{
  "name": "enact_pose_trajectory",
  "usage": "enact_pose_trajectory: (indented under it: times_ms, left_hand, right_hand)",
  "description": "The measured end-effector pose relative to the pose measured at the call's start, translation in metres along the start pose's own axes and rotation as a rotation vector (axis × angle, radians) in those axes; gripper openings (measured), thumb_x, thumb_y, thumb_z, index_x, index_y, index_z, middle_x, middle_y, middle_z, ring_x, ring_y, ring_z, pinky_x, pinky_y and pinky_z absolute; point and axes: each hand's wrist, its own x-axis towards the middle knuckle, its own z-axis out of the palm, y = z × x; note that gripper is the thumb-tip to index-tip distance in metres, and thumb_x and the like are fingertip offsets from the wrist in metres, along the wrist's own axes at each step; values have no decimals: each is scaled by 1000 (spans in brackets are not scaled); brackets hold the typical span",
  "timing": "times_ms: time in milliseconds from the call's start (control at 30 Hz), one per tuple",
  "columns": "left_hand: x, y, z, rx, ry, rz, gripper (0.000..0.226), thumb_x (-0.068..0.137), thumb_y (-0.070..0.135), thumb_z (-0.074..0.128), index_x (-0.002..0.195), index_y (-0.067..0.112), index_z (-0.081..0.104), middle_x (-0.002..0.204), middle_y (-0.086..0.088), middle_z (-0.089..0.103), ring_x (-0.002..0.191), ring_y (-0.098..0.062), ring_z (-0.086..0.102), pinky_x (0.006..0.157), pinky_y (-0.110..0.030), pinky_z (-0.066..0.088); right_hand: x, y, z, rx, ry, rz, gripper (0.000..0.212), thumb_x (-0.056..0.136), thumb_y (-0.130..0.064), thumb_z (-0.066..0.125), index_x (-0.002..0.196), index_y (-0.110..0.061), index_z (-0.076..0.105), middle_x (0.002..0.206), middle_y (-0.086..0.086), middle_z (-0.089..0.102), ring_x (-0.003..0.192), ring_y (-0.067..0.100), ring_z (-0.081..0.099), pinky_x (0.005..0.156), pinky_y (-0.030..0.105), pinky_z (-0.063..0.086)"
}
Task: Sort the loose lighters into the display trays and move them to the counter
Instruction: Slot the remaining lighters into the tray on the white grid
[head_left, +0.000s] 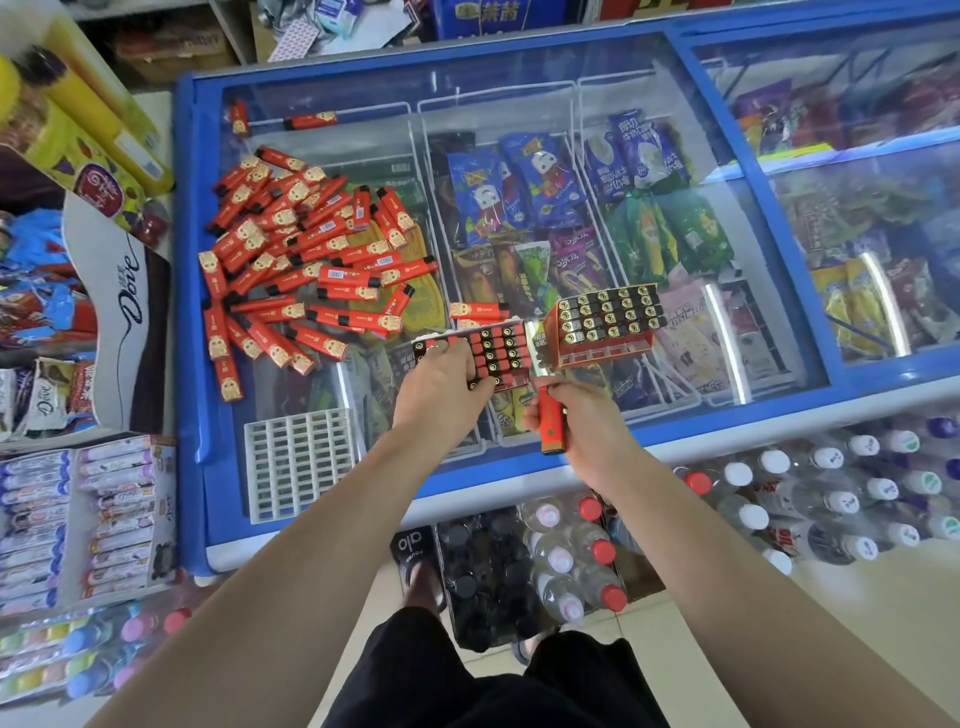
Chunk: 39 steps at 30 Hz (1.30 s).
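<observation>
A heap of loose red lighters (306, 260) lies on the glass lid of a blue freezer (519, 67), at its left. My left hand (441, 389) rests on a display tray (498, 353) partly filled with upright lighters, fingers curled over its near edge. My right hand (582, 421) grips one red lighter (550, 421) just right of that tray. A full tray in an orange box (608, 322) stands further right. An empty white tray (298, 462) lies at the lid's near left. One lighter (478, 310) lies behind the partly filled tray.
Two stray lighters (306, 121) lie at the lid's far left. Bottled drinks (571, 561) stand on the floor under the freezer's front edge. Snack racks (78, 519) crowd the left side. Ice creams show through the glass.
</observation>
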Motion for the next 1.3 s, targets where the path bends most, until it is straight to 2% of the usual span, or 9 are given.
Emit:
enact_pose_trajectory:
  times_ms: [167,300,467,600,700,1000,1100,1200,1300]
  left_hand:
    - [-1,0,-1,-10,-2,2,23,97,33,67,93,14,54,100,-3,57,85,-28,60,75,-42,54]
    - [0,1,-1,-10,-6,-3,23,97,33,67,92,16,53,100,-3,57,84,-27,59,73,-40,52]
    - [0,1,0,-16,-4,-3,23,97,33,67,92,15,54,99,-3,57,85,-27,59,73,-39,51]
    - [1,1,-1,-12,-9,-4,23,97,33,68,92,15,54,100,-3,58,85,-26,59,71,-38,50]
    - [1,0,-1,0,-14,1,24,97,34,68,94,15,54,101,-3,57,86,-26,59,75,-40,52]
    - [2,1,1,33,-6,1,24,97,34,68,95,15,53,103,-3,57,86,-26,58,70,-36,46]
    - [2,1,1,26,-7,0,24,96,34,67,95,15,53,103,-3,57,85,-25,58,69,-36,45]
    - [1,0,1,22,-5,-7,24,96,34,67,95,15,53,101,-2,56,85,-25,58,68,-36,46]
    - [1,1,1,8,-2,-7,23,96,34,68,94,15,54,101,-1,56,85,-26,58,70,-37,48]
  right_hand:
    - [4,-6,-5,-632,78,-389,31,102,-2,47,106,-24,69,97,0,73,88,25,70,83,41,59]
    - [6,-11,-6,-807,102,-524,29,100,-8,54,120,-21,71,105,-11,72,99,8,68,89,28,55]
    - [7,-14,-2,-762,157,-544,29,99,-7,57,120,-22,68,101,-16,68,96,5,66,86,28,54]
    - [6,-14,4,-688,210,-526,20,95,-4,62,99,-23,65,91,-4,69,70,17,66,65,37,55]
    - [1,-15,8,-642,253,-495,19,92,-5,64,91,-23,58,79,0,68,60,21,65,63,41,57]
    - [1,-5,20,-652,119,-374,13,93,-12,67,100,-14,57,87,0,75,83,18,74,71,26,58]
    - [4,-1,21,-597,106,-345,14,93,-14,70,102,-11,59,89,-2,75,84,18,75,84,37,61]
    - [8,-4,20,-396,86,-227,22,93,-5,69,111,-3,58,102,15,73,87,25,74,87,38,62]
    - [10,-4,18,-234,41,-73,21,93,-1,68,113,-4,60,95,14,73,97,29,73,95,40,60]
